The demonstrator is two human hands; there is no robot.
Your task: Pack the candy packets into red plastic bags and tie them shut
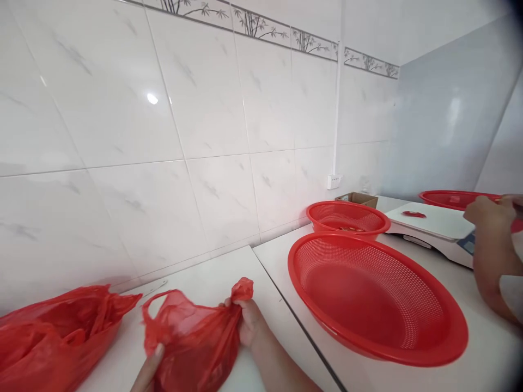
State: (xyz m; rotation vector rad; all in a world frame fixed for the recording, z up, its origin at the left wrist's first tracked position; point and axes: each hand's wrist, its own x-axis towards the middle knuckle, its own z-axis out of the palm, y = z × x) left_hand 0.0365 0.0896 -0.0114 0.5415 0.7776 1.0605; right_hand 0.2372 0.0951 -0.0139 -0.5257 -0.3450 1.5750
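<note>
At the left edge of the white surface (196,267) lies a bunched red bag (49,337). Just beside it is the bag we are working on, a second red bag (192,337), near the surface's front edge and between our hands. Our left hand (149,370) lies against its lower side (whether it is gripping, we cannot tell). Our right hand (249,321) is clenched around the gathered top of the bag, and a tuft of plastic pokes above the fingers.

A seam (300,321) divides this surface from the next, which carries a large red basket (291,267) and, behind it, a smaller basket (347,203). Farther back stand a cardboard box (355,198) and a white scale (429,228) with a red scrap (413,214) on its platform. A third basket (449,191) sits behind the scale. At the right edge, a co-worker's hand (486,215) reaches beside the scale. Above everything rise marbled tiles (122,109) with a bamboo border (261,27) and a wall socket (334,181).
</note>
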